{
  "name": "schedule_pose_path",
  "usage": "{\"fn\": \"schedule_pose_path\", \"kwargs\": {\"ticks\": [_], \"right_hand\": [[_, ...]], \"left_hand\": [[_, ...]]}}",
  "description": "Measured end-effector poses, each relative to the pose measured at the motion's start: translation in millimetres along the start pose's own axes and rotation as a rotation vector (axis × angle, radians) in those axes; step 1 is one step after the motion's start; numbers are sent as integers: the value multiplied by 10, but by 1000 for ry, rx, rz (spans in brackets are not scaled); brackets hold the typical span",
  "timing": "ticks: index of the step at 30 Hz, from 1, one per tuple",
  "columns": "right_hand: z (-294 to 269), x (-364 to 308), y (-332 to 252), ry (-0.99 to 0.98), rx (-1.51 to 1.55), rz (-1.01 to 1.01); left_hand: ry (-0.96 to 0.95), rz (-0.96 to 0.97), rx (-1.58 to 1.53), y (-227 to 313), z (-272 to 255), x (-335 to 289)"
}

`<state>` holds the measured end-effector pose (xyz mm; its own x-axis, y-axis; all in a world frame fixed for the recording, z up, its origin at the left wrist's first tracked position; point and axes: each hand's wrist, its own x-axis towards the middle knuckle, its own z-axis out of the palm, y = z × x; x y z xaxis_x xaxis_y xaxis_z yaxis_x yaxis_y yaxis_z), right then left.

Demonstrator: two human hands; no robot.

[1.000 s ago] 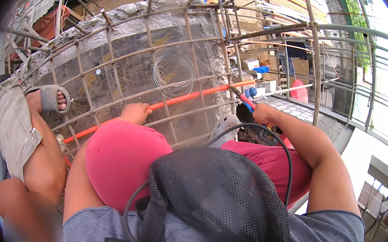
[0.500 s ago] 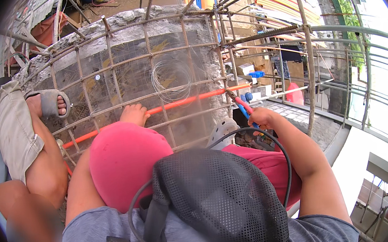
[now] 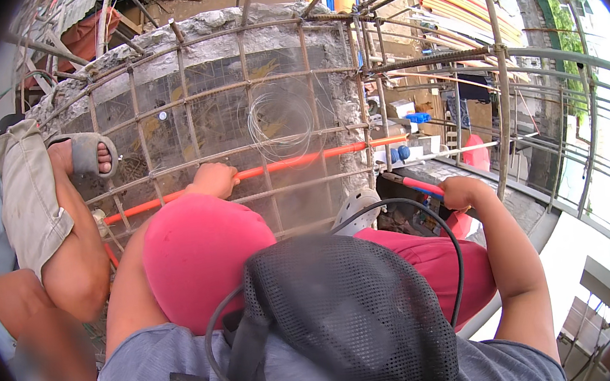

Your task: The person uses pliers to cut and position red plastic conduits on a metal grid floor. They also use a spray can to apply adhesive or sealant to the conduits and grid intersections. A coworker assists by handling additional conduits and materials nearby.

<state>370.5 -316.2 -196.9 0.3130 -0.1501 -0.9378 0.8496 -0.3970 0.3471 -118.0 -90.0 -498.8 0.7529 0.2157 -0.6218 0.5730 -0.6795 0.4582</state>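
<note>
A long orange pipe (image 3: 302,160) lies across the rebar grid (image 3: 255,125) in front of me. My left hand (image 3: 215,180) is closed round the pipe near its middle, partly hidden by my raised knee. In my right hand (image 3: 467,192) is a pair of pliers (image 3: 423,186) with red and blue handles. Their jaws point left, below the pipe's right end and apart from it. A loose coil of thin wire (image 3: 282,124) rests on the grid just above the pipe.
Another person's sandalled foot (image 3: 95,154) and bent leg are close on my left. Upright and crossing rebars (image 3: 499,81) stand to the right. Broken concrete (image 3: 209,23) with protruding bar ends borders the grid at the back. A black cable (image 3: 451,249) loops over my lap.
My right hand has pulled the pliers right and slightly down, away from the pipe and rebar they were touching. My left hand stays on the pipe. The whole view has shifted slightly.
</note>
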Motion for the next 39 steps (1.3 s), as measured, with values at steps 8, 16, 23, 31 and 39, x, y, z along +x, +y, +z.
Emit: {"fn": "schedule_pose_path", "kwargs": {"ticks": [8,16,23,31,39], "right_hand": [[108,-1341,-528,515,231,-315],[-372,-1112,-446,348,63,-512],[-230,-1098,-382,225,125,-587],[465,-885,-585,-5,301,-494],[1607,-1007,-797,246,818,-118]], "left_hand": [[-107,-43,-38,81,-161,51],[218,-52,-627,414,-585,-434],[492,227,-278,1060,-1243,-291],[296,185,188,1459,-1308,673],[648,80,-343,2826,-2527,-723]]}}
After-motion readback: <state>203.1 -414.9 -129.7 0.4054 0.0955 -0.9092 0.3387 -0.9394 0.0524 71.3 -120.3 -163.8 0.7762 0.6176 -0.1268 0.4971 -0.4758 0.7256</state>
